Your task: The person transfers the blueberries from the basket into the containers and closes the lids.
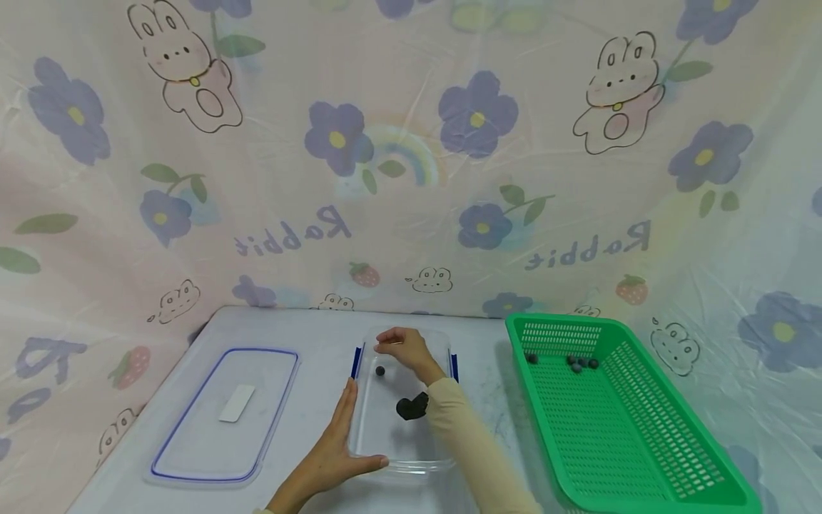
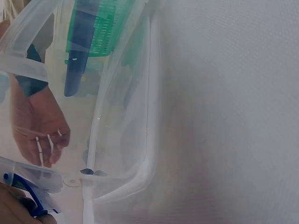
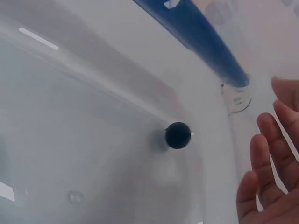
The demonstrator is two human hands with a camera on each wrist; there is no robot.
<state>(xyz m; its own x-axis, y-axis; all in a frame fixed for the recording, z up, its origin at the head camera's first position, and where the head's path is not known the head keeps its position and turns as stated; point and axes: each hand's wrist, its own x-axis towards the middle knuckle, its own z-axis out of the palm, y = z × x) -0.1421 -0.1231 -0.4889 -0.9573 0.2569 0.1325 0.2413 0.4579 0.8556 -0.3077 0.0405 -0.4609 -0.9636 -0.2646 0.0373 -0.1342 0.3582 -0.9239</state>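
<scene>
clear plastic container (image 1: 379, 435), left hand (image 1: 334, 450) spread against it, right hand (image 1: 409, 351) loosely parted near a dark berry (image 1: 380, 371)

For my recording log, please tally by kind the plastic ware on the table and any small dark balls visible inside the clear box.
Green basket: 1
Clear box: 1
Clear lid with blue edging: 1
Small dark ball in the box: 1 visible; the right sleeve hides part of the box
Total: 4
</scene>
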